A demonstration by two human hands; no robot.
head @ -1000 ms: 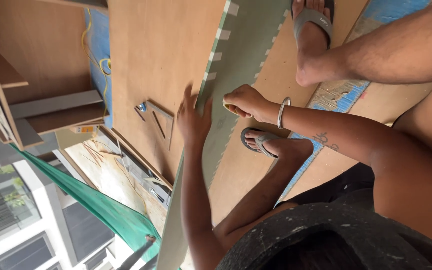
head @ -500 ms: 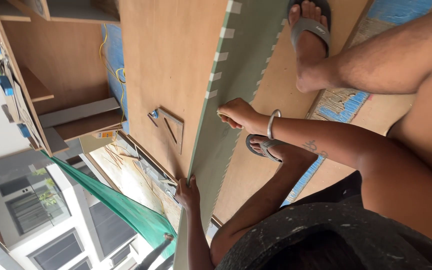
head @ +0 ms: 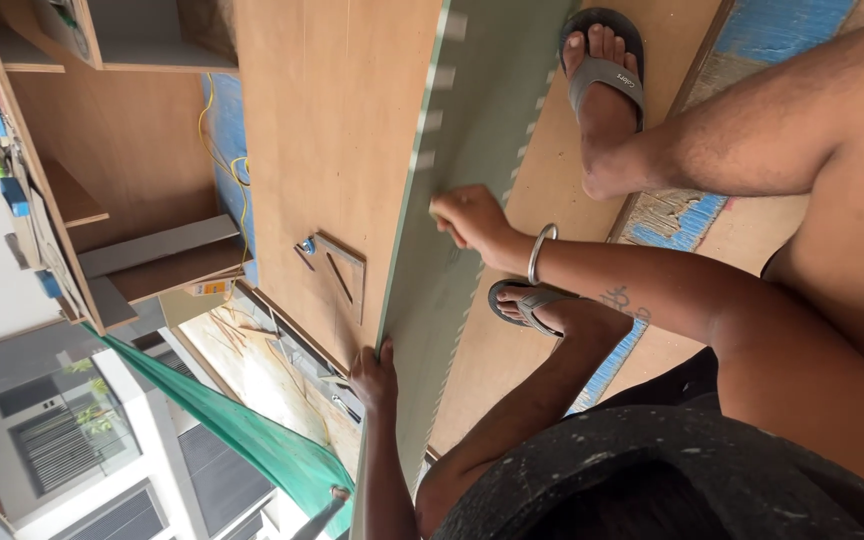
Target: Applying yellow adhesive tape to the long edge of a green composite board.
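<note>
**Green laminate sheet steadied on plywood**

Green laminate sheet [head: 472, 230] lies on the plywood board [head: 332, 150]. Left hand [head: 376, 378] grasps the sheet's edge; right hand [head: 467, 217], fingers curled, presses its face. Aligning seems underway; shifting it needs an even grip.

Left hand [head: 376, 378] grips green laminate sheet [head: 472, 200] edge.

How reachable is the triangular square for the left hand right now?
Probably yes: the left hand grips the green panel edge, and the triangular square lies close by on open plywood, nothing between.
</note>
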